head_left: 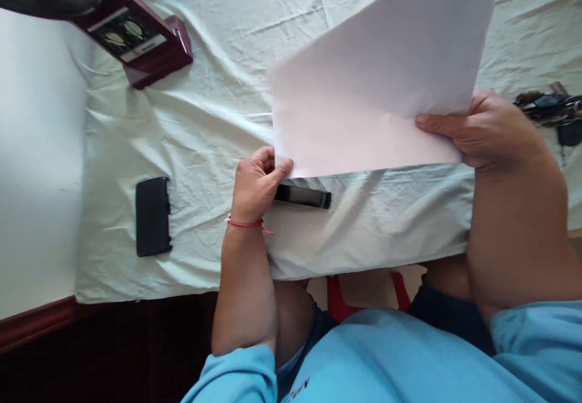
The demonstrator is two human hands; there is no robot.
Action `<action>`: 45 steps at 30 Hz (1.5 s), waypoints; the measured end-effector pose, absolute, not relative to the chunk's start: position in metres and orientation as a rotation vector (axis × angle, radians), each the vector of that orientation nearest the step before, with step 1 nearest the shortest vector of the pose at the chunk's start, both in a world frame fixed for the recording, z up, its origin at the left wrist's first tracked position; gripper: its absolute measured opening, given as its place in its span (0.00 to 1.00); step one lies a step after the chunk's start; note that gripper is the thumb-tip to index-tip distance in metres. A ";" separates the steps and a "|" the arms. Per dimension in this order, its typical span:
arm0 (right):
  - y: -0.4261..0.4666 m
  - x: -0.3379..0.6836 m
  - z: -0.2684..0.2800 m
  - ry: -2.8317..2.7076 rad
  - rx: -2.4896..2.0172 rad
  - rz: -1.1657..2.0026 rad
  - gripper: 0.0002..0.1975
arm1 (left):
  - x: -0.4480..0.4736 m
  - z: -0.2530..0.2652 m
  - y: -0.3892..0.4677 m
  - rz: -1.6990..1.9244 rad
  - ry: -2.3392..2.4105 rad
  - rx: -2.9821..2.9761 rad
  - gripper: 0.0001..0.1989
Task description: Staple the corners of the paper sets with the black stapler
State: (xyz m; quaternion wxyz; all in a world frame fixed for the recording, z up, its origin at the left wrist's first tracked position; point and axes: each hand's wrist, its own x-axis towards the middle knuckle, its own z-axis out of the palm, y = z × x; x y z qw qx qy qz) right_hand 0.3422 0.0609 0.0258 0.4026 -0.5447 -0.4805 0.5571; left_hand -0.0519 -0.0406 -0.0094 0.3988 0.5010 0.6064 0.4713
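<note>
A plain white sheet of paper [377, 82] is held up above the cloth, tilted, its far corner running past the top of the view. My left hand [259, 179] pinches its near left corner between thumb and fingers. At the right edge my right hand [491, 127] grips the sheet, thumb flat on top and fingers hidden underneath. Just below the paper, close to my left hand, lies a narrow dark object with a black end, perhaps a stapler [304, 196]; its left end is behind the hand.
A pale, wrinkled cloth [218, 100] covers the table. At left lies a black phone-like case [153, 216]. A dark red stand [154, 45] with a rounded dark top occupies the upper left, near the wall [36, 166]. A bunch of keys [552, 109] sits at far right.
</note>
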 end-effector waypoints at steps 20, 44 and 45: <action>0.056 0.322 0.046 -1.010 -1.626 1.412 0.08 | -0.058 0.001 -0.062 0.946 1.742 1.529 0.44; 0.058 0.318 0.034 -1.042 -1.637 1.417 0.07 | -0.072 0.030 -0.066 0.875 1.627 1.673 0.13; 0.059 0.320 0.033 -1.043 -1.627 1.402 0.08 | -0.072 0.031 -0.066 0.877 1.642 1.639 0.14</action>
